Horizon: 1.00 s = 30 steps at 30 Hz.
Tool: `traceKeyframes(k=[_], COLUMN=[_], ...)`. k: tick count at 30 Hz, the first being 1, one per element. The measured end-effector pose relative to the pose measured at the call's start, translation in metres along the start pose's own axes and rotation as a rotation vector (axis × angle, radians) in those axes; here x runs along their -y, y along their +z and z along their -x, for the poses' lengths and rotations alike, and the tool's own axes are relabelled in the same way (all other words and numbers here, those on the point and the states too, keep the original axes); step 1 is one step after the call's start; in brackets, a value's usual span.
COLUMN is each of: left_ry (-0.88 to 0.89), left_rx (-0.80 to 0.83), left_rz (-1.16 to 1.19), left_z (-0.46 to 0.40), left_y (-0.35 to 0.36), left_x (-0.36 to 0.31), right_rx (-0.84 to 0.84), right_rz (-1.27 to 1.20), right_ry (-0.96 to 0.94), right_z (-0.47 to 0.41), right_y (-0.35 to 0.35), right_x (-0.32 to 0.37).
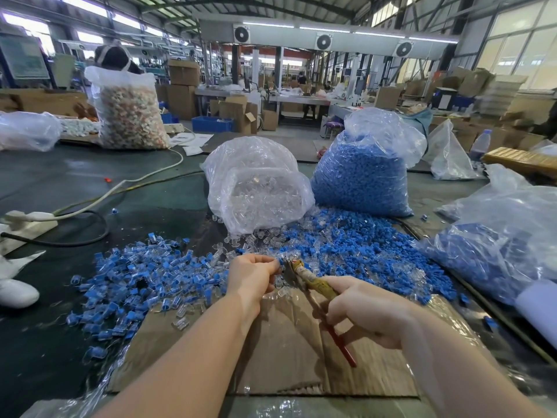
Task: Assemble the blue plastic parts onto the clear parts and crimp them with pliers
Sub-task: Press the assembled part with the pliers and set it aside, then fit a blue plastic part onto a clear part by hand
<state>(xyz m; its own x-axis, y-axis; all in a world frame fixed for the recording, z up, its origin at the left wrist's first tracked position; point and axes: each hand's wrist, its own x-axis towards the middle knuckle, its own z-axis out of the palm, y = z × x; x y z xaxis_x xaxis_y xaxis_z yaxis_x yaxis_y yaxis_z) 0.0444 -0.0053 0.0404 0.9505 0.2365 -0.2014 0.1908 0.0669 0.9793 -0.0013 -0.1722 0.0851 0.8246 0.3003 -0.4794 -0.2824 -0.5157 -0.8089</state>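
My left hand (pixel 252 274) pinches a small blue-and-clear part (pixel 279 262) at its fingertips. My right hand (pixel 366 310) grips the handles of the pliers (pixel 313 285), one wrapped in yellowed tape, one red. The pliers' jaws sit right against the pinched part. A heap of assembled blue-and-clear pieces (pixel 135 282) lies to the left. Loose blue parts (pixel 361 251) and clear parts (pixel 253 239) are spread ahead and to the right.
A sheet of cardboard (pixel 283 351) lies under my hands. Behind stand an open bag of clear parts (pixel 256 188), a full bag of blue parts (pixel 364 173) and another bag (pixel 497 236) at the right. A power strip and cables (pixel 27 221) lie at the left.
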Motion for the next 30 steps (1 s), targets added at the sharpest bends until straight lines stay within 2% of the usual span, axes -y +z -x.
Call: traceKeyframes(k=[12, 18, 20, 22, 24, 27, 30], left_ry=[-0.009, 0.036, 0.11, 0.246, 0.369, 0.457, 0.446], left_rx=[-0.016, -0.061, -0.129, -0.219, -0.311, -0.436, -0.447], left_rz=[0.021, -0.015, -0.133, -0.395, -0.675, -1.031, -1.192], left_z=[0.005, 0.007, 0.003, -0.003, -0.008, -0.014, -0.019], left_y=[0.005, 0.002, -0.007, -0.022, -0.039, -0.062, -0.073], left_x=[0.0, 0.005, 0.007, 0.008, 0.009, 0.014, 0.017], right_rx=[-0.093, -0.159, -0.28, -0.487, -0.635, -0.684, -0.696], right_rz=[0.138, -0.082, 0.032, 0.328, 0.568, 0.693, 0.79], right_ry=[-0.013, -0.056, -0.093, -0.129, -0.074, 0.006, 0.03], right_z=[-0.004, 0.003, -0.002, -0.008, -0.01, -0.007, -0.007], right_y=[0.008, 0.013, 0.014, 0.01, 0.004, 0.001, 0.001], right_x=[-0.007, -0.013, -0.025, -0.042, -0.057, -0.071, -0.081])
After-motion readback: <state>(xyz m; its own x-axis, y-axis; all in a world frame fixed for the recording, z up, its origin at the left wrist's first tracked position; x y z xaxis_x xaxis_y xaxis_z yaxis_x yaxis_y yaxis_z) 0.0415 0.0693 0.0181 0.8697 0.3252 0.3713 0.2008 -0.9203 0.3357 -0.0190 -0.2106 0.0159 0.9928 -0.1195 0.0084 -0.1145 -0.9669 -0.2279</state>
